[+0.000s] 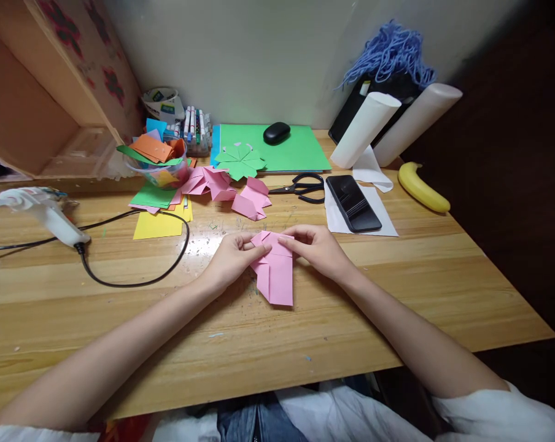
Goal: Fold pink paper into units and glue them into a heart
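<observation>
One wooden tabletop (397, 307) is covered at its back by a green sheet (300, 153), on which a black mouse (276, 133) is placed. Two white rolls (367, 129) are leaned at the back right, and a glue gun (51, 215) is set at the left, its black cable (134, 285) looped beside yellow paper (158, 226). A black phone (353, 204) is laid partly on white paper (386, 215), with a banana (422, 189) to its right. The folded pink paper (281, 276) is held near the middle of the tabletop — nearer the front than the black scissors (307, 188) and a smaller pink piece (252, 197). Its upper left part is grasped by the left fingers (260, 251), its upper right edge by the right fingers (290, 244) — both thumbs are pressed on top
</observation>
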`<state>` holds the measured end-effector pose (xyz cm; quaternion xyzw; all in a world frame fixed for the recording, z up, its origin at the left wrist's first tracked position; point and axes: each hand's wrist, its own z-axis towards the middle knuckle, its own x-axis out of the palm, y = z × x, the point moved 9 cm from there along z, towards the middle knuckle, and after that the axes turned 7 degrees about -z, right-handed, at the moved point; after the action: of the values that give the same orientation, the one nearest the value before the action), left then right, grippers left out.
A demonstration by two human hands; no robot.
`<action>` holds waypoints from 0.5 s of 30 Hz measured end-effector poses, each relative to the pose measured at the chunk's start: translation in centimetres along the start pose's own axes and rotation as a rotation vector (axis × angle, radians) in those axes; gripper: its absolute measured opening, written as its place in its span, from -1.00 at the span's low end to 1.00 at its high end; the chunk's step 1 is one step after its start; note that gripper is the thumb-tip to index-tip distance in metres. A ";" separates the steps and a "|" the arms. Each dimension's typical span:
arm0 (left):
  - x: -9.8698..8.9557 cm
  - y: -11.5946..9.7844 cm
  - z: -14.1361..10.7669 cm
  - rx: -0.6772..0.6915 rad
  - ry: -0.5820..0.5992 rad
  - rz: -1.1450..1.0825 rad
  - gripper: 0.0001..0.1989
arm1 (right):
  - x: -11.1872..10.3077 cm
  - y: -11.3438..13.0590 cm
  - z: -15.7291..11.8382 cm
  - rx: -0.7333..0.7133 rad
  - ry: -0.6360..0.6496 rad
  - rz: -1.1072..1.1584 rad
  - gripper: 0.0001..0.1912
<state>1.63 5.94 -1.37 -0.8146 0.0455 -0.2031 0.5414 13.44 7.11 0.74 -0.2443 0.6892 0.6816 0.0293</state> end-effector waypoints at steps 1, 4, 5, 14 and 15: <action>0.0 0.1 0.0 -0.006 -0.001 0.003 -0.73 | 0.2 -0.4 0.1 0.030 0.002 0.040 -0.76; 0.0 0.1 -0.1 -0.010 -0.011 0.008 -0.74 | 0.3 -1.0 0.3 0.097 -0.007 0.116 -0.79; 0.0 0.1 -0.1 -0.010 -0.014 0.009 -0.74 | 0.2 -1.1 0.3 0.111 -0.010 0.128 -0.79; -0.1 0.2 0.0 0.021 -0.013 0.053 -0.74 | 0.4 -1.4 0.2 0.158 0.029 0.155 -0.75; -0.1 0.2 0.0 0.025 -0.021 0.061 -0.74 | 0.4 -1.3 0.2 0.154 0.037 0.155 -0.75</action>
<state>1.56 5.86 -1.61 -0.8082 0.0622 -0.1786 0.5578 13.49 7.23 -0.68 -0.2000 0.7566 0.6223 -0.0176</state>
